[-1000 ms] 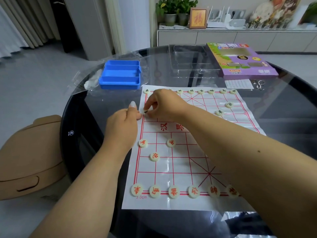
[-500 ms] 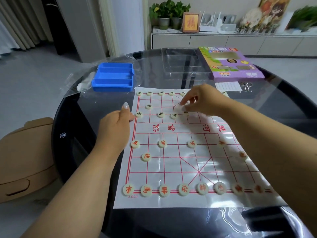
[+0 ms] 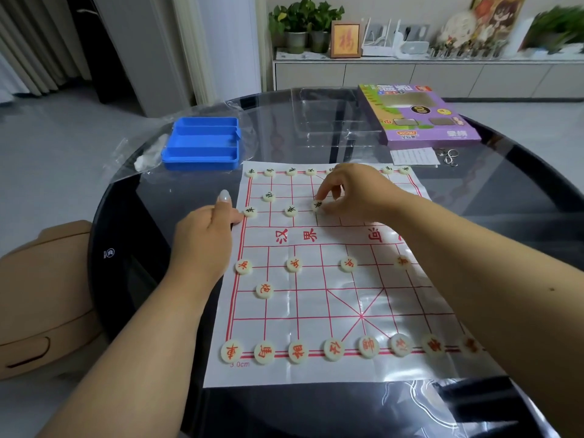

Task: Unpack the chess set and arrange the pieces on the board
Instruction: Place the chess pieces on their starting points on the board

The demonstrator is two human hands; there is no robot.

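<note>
The paper board (image 3: 319,308) with red lines lies on a dark glass table. Red-lettered pieces fill its near row (image 3: 298,352), and more stand further up, such as one (image 3: 294,265). Black-lettered pieces line the far row (image 3: 290,171). My right hand (image 3: 354,194) pinches a black-lettered piece (image 3: 317,205) down on a line left of the board's middle. Two more black pieces (image 3: 290,211) sit to its left in the same row. My left hand (image 3: 205,238) rests curled at the board's left edge, thumb up, beside the leftmost black piece (image 3: 249,211).
A blue compartment tray (image 3: 202,143) stands beyond the board's far left corner on clear plastic wrap (image 3: 132,153). The purple game box (image 3: 417,115), a paper slip (image 3: 414,156) and metal rings (image 3: 448,156) lie at the far right. A tan stool (image 3: 41,298) stands left of the table.
My right hand has moved from the board's left edge rightward along the black soldier row, and more black pieces now lie in that row. My left hand has stayed at the left edge.
</note>
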